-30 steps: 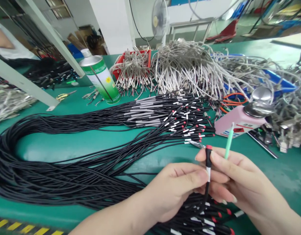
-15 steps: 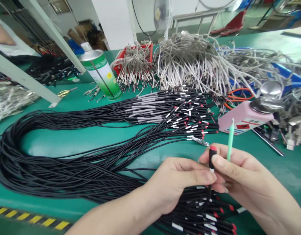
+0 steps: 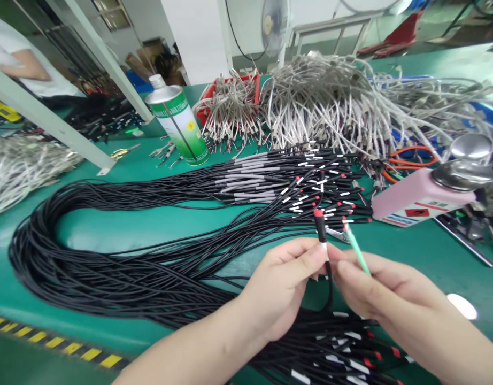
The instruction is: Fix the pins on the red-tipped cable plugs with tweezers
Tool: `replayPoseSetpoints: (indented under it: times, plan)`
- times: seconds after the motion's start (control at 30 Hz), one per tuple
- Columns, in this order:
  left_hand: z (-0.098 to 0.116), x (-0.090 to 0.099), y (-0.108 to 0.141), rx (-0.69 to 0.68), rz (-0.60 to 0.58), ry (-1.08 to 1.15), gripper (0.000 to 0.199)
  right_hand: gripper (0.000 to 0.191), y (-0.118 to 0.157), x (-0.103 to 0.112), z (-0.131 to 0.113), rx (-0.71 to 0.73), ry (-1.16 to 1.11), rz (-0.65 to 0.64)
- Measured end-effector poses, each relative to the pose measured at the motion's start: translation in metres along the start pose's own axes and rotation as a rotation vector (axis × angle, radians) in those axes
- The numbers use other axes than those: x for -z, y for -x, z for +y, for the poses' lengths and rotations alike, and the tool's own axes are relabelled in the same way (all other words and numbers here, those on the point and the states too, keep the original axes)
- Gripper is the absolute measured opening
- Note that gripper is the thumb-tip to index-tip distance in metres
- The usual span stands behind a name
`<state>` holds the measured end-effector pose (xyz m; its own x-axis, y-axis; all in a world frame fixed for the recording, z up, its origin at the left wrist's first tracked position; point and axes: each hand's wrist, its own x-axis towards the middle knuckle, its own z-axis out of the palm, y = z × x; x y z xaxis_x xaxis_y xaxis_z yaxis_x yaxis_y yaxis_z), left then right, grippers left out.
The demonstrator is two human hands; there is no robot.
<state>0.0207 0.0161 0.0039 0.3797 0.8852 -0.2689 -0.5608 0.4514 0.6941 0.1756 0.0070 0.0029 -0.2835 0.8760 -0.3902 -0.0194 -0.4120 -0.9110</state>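
Pinched in my left hand is a black cable end with a red tip and a white band, standing nearly upright. My right hand touches the left fingertips and grips a thin light-green stick, which leans up to the left. Below both hands lie several black cables with red tips. The long bundle of black cables curves round the left in a U, and its upper branch, with grey sleeves, ends beyond my hands.
A pink bottle with a metal top stands at right. Farther back are a green-and-white can, a red bin, heaped grey cables, scissors and a fan. A person's arm shows at upper left.
The cable end has moved left and up, held now by my left hand alone. My right fingers have come off it, and the green stick has tilted left. The view has shifted slightly.
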Motion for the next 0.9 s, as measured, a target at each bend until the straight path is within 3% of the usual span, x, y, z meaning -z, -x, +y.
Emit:
replayPoseSetpoints:
  times: [0.1,0.43,0.6,0.8,0.9]
  plan:
    - [0.0,0.001,-0.001,0.023,-0.009,0.002,0.018,0.038,0.002,-0.007,-0.003,-0.077,-0.052,-0.022]
    - [0.009,0.0,0.003,-0.017,0.046,-0.083,0.015,0.043,0.004,-0.013,-0.007,-0.139,-0.161,0.012]
    - [0.008,0.0,0.003,0.001,0.014,-0.035,0.016,0.044,0.003,-0.013,-0.009,-0.179,-0.214,0.014]
    - [0.009,0.0,0.002,0.035,0.024,-0.027,0.016,0.038,-0.001,-0.006,-0.002,-0.156,-0.288,-0.134]
    - [0.01,-0.001,0.002,0.046,0.029,-0.018,0.017,0.041,0.0,-0.006,-0.002,-0.164,-0.282,-0.102]
